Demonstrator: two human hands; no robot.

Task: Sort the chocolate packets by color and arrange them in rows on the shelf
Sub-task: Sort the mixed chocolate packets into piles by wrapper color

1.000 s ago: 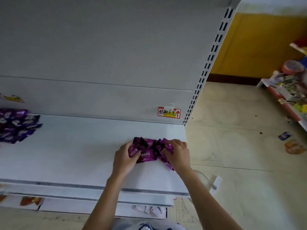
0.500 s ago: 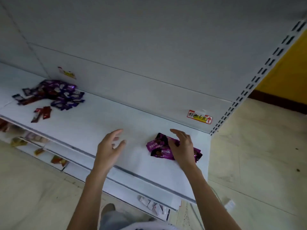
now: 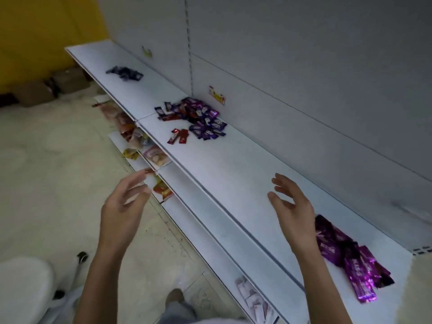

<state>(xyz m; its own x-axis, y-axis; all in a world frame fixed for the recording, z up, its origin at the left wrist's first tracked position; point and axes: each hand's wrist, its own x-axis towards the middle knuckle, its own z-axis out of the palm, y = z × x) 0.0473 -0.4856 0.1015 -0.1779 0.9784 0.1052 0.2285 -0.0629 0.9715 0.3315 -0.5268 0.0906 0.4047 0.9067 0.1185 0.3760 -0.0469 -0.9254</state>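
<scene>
A white shelf [image 3: 233, 174] runs from far left to near right. Magenta packets [image 3: 350, 258] lie in a small heap at its near right end. A mixed pile of purple and dark red packets [image 3: 201, 118] sits mid-shelf, with two red packets [image 3: 178, 136] lying just in front of it. A dark blue bunch of packets [image 3: 125, 73] lies at the far left. My right hand [image 3: 293, 206] hovers above the shelf just left of the magenta heap, fingers spread, empty. My left hand [image 3: 124, 206] hangs in front of the shelf edge, fingers apart, holding nothing.
A lower shelf [image 3: 140, 146] below carries snack bags and small white packets [image 3: 252, 300]. Price labels [image 3: 217, 95] stick to the grey back panel. Cardboard boxes [image 3: 39, 90] stand on the floor by the yellow wall. A white rounded object [image 3: 21, 288] sits at bottom left.
Both hands have let go of the magenta packets, which now lie on the shelf. My view has swung left along the shelf, and both hands have lifted away with fingers spread.
</scene>
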